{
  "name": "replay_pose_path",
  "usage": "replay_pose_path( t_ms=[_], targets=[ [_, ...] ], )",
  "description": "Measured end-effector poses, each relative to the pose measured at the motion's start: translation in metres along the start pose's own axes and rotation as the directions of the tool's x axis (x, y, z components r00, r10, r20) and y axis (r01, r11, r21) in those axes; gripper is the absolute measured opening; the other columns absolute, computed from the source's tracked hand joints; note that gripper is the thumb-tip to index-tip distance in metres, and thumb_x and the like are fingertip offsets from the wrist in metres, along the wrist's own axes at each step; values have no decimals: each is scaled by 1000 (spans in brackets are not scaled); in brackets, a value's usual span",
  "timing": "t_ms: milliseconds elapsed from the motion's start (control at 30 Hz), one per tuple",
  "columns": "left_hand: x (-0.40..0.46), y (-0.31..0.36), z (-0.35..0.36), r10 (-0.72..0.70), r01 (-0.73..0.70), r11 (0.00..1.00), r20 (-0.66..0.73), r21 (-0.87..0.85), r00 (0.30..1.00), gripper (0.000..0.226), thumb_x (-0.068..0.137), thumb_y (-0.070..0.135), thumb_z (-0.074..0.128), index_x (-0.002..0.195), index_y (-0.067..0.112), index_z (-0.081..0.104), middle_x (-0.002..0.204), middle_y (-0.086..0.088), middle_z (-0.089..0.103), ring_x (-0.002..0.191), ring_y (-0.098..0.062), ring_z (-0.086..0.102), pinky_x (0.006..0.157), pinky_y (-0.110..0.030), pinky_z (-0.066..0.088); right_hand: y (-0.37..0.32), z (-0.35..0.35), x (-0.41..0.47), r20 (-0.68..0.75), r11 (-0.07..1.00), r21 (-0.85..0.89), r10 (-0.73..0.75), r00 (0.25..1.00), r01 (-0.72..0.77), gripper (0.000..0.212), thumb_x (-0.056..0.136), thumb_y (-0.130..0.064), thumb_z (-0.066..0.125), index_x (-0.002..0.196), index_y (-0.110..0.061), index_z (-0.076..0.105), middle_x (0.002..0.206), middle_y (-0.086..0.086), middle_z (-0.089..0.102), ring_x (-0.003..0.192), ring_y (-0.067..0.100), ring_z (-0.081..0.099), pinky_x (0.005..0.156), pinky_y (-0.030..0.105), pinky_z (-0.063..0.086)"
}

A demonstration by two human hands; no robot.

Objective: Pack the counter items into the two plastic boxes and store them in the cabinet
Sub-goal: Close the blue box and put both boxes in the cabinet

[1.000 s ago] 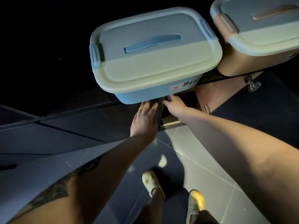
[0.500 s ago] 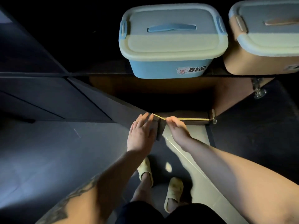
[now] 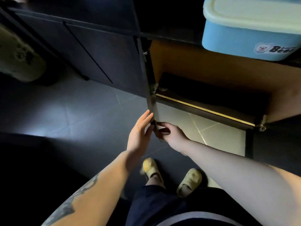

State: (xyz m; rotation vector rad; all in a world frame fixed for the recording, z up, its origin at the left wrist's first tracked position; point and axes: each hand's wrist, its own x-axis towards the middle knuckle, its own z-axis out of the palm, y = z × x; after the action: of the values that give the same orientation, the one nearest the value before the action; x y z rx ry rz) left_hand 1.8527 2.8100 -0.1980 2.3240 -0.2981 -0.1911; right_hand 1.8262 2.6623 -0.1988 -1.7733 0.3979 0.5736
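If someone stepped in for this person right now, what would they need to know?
Left hand: open, fingers straight against the outer face of the left cabinet door.
Right hand: fingers curled round that door's free edge.
The door stands swung wide; the cabinet inside is dark.
Blue box: lidded, on the counter above.
Done: cabinet opened. Left: put the boxes in, shut the doors.

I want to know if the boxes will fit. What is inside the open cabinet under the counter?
The cabinet shows bare brown walls and a dark floor panel; no items are visible. Its deep back is in shadow, and the blue box on the counter edge covers the upper right part.
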Motion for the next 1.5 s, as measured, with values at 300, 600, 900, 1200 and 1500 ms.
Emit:
replay_pose_path(
  t_ms=[300,600,900,1200,1500],
  targets=[
    [2,-78,-95,-224,223,974,-21,-33,974,48,90,0,51,129,26,57,121,11,62,110,0,55,87,1,36,-68,119,40,44,992,-128,-7,999,12,62,88,-31,67,143,-37,39,127,-1,61,115,24,56,95,31,46],
    [33,-127,-162,-376,352,924,-199,-146,905,46,87,2,45,121,28,61,113,17,62,99,-4,59,82,-17,46,-116,154,79,170,997,-63,-26,985,38,59,98,-20,54,147,-41,30,144,1,48,132,21,45,106,34,35],
    [87,-73,-141,-196,196,980,-151,-13,969,37,92,9,46,125,19,60,128,3,60,119,-13,50,95,-21,35,-142,93,87,-38,996,56,-64,997,66,52,95,-21,57,141,-41,40,133,-4,56,124,14,51,102,29,37],
    [203,116,-33,97,-82,991,140,-109,985,34,97,20,47,129,22,54,130,1,54,120,-16,51,102,-34,41,-115,-127,42,-511,974,173,-36,859,144,46,97,-15,54,140,-29,45,129,1,57,117,14,57,102,27,44],
    [268,238,28,30,-14,989,-112,145,993,28,89,35,53,86,7,56,103,-11,43,97,-33,46,69,-36,38,-103,-323,-26,-734,932,-330,-355,579,153,10,86,-33,53,86,-34,63,81,-18,65,77,5,61,69,34,52]
  ],
)
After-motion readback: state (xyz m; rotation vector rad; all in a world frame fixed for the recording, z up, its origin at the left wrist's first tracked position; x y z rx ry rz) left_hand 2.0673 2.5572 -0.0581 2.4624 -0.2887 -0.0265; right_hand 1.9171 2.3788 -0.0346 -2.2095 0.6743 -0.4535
